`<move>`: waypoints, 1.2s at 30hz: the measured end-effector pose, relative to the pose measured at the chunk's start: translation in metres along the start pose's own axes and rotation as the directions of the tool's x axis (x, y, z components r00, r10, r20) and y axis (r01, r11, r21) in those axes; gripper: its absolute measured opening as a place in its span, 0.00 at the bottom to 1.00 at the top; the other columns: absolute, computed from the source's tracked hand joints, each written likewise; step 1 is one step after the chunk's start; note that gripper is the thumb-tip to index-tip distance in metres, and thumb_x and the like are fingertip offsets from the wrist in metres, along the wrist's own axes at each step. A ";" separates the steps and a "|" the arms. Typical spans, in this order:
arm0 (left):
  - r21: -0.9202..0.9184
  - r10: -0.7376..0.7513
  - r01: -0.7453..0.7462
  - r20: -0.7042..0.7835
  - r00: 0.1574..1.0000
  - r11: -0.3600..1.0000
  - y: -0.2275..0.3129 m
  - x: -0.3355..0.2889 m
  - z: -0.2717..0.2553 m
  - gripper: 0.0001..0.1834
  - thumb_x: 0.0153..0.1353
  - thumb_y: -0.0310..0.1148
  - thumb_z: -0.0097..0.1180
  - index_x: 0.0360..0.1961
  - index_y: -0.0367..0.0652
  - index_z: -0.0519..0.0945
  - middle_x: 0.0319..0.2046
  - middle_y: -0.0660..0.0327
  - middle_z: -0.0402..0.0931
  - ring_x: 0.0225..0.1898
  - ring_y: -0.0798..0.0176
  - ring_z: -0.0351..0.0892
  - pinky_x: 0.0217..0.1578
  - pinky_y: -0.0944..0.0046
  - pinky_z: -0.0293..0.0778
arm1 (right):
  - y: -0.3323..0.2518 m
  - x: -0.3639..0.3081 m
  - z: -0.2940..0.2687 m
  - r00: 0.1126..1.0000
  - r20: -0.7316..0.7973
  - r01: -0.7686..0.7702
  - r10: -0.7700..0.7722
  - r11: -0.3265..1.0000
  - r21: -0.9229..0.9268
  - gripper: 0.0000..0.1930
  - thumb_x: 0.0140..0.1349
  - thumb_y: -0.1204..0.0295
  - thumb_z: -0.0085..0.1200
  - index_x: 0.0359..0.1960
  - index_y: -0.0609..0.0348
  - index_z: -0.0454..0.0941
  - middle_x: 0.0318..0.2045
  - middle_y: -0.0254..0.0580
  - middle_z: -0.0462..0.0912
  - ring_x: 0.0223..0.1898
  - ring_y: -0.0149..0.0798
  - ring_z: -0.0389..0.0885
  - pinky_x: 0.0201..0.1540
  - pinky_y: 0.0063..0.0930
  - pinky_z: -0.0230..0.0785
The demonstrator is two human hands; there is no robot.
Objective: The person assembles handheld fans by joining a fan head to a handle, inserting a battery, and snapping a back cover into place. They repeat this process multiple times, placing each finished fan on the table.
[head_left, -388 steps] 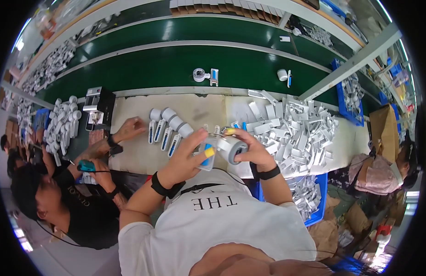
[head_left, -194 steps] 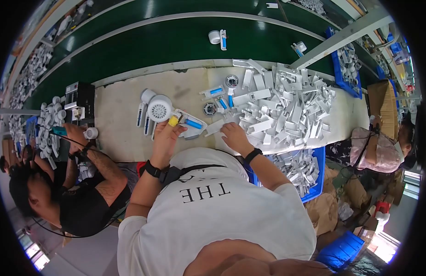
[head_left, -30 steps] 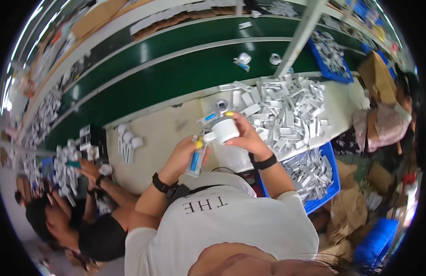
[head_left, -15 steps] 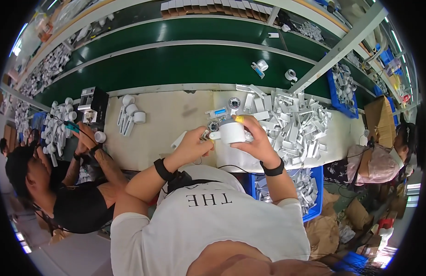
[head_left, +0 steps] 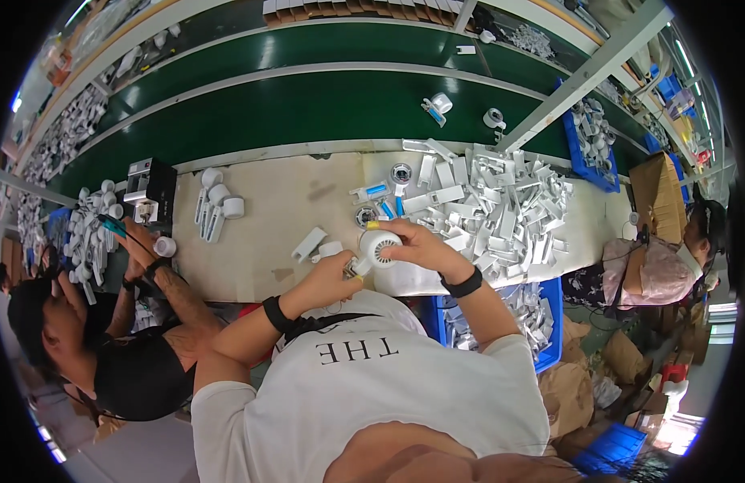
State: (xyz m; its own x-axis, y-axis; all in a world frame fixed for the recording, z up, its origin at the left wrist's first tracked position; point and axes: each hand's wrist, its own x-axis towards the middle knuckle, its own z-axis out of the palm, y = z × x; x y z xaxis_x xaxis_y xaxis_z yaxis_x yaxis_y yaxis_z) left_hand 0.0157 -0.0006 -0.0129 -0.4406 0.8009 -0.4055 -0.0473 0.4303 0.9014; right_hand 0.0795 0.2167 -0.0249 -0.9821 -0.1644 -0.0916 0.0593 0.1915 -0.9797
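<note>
A white round fan head [head_left: 377, 248] with a slotted grille is held above the bench edge, in front of my chest. My right hand [head_left: 417, 245] wraps it from the right, thumb on the grille and a yellow band on one finger. Beside its neck my left hand [head_left: 332, 280] is closed on a small silvery part, mostly hidden by the fingers. A thin wire loop hangs below that hand. Just beyond lie a white handle shell [head_left: 310, 244], a round dark-centred fan part [head_left: 366, 216] and an opened fan piece with a blue cell [head_left: 370, 192].
White handle shells [head_left: 489, 205] are heaped on the right; a blue crate [head_left: 556, 322] of them stands below. Finished-looking fans [head_left: 216, 201] lie at left. A black device [head_left: 150, 189] stands near a co-worker [head_left: 123, 346] holding a teal tool. A slanted post [head_left: 586, 76] rises at right.
The fan head has been turned so its slotted grille faces up, and moved slightly nearer and left. My right thumb now rests on the grille. The left hand has shifted a little nearer.
</note>
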 end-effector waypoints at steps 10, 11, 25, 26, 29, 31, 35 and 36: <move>-0.316 -0.129 0.164 0.129 0.983 0.935 -0.041 -0.004 -0.018 0.14 0.59 0.34 0.45 0.40 0.32 0.69 0.25 0.56 0.74 0.19 0.66 0.74 0.21 0.69 0.71 | 0.057 0.010 0.039 0.986 -0.007 -0.150 0.166 0.906 0.397 0.22 0.58 0.61 0.51 0.52 0.59 0.69 0.42 0.38 0.75 0.39 0.27 0.72 0.41 0.20 0.66; -0.523 -0.045 0.051 0.025 0.999 0.851 -0.037 -0.006 -0.024 0.13 0.60 0.35 0.45 0.39 0.34 0.70 0.26 0.56 0.75 0.23 0.65 0.75 0.25 0.68 0.72 | 0.071 0.009 0.030 0.970 0.036 -0.228 0.239 0.854 0.468 0.21 0.58 0.60 0.51 0.50 0.59 0.71 0.40 0.37 0.76 0.39 0.27 0.73 0.40 0.20 0.67; -0.724 0.014 -0.261 -0.329 0.944 0.638 -0.023 0.014 -0.071 0.20 0.62 0.38 0.43 0.50 0.35 0.66 0.42 0.52 0.73 0.41 0.60 0.75 0.37 0.66 0.72 | 0.142 -0.076 -0.047 0.709 -0.703 -0.649 0.060 0.449 -0.615 0.19 0.44 0.75 0.51 0.43 0.50 0.74 0.50 0.39 0.68 0.52 0.48 0.63 0.54 0.38 0.60; -0.726 0.009 -0.253 -0.323 0.946 0.639 -0.022 0.017 -0.072 0.20 0.62 0.38 0.43 0.50 0.35 0.66 0.42 0.52 0.73 0.41 0.60 0.75 0.37 0.66 0.72 | 0.146 -0.077 -0.045 0.822 -0.569 -0.525 0.005 0.393 -0.755 0.16 0.46 0.76 0.48 0.40 0.49 0.76 0.50 0.40 0.68 0.53 0.47 0.63 0.53 0.38 0.60; -0.709 0.026 -0.208 -0.259 0.965 0.673 -0.020 0.025 -0.073 0.20 0.62 0.37 0.43 0.50 0.35 0.66 0.44 0.51 0.72 0.44 0.58 0.75 0.36 0.67 0.75 | 0.153 -0.076 -0.041 0.853 -0.517 -0.475 -0.076 0.299 -0.828 0.16 0.48 0.76 0.45 0.39 0.47 0.77 0.51 0.39 0.66 0.55 0.47 0.61 0.55 0.41 0.58; -0.732 0.114 -0.246 -0.226 0.967 0.636 -0.023 0.031 -0.068 0.19 0.62 0.35 0.43 0.50 0.34 0.66 0.46 0.49 0.71 0.45 0.56 0.75 0.38 0.64 0.76 | 0.155 -0.071 -0.045 0.855 -0.516 -0.474 -0.043 0.336 -0.814 0.16 0.46 0.75 0.49 0.39 0.47 0.76 0.53 0.41 0.64 0.57 0.47 0.59 0.57 0.42 0.54; -0.751 0.111 -0.263 -0.248 0.962 0.606 -0.016 0.040 -0.060 0.19 0.61 0.34 0.42 0.50 0.34 0.66 0.48 0.49 0.70 0.46 0.55 0.74 0.40 0.62 0.76 | 0.127 -0.066 -0.046 0.838 -0.534 -0.437 -0.113 0.447 -0.780 0.21 0.38 0.75 0.57 0.40 0.53 0.73 0.52 0.42 0.65 0.58 0.48 0.58 0.59 0.43 0.51; -0.761 0.103 -0.256 -0.244 0.964 0.596 -0.017 0.042 -0.058 0.18 0.62 0.34 0.42 0.50 0.34 0.66 0.48 0.50 0.70 0.46 0.55 0.74 0.40 0.62 0.76 | 0.115 -0.064 -0.046 0.816 -0.546 -0.403 -0.188 0.492 -0.771 0.24 0.36 0.75 0.59 0.41 0.55 0.72 0.52 0.43 0.66 0.58 0.49 0.58 0.59 0.44 0.50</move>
State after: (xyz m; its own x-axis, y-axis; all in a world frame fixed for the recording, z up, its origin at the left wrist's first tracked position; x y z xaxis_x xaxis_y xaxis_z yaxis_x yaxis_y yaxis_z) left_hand -0.0538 0.0017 -0.0360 -0.6484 0.7150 -0.2614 -0.5974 -0.2651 0.7569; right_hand 0.1408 0.2935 -0.1237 -0.9102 0.3586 0.2071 0.2872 0.9070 -0.3080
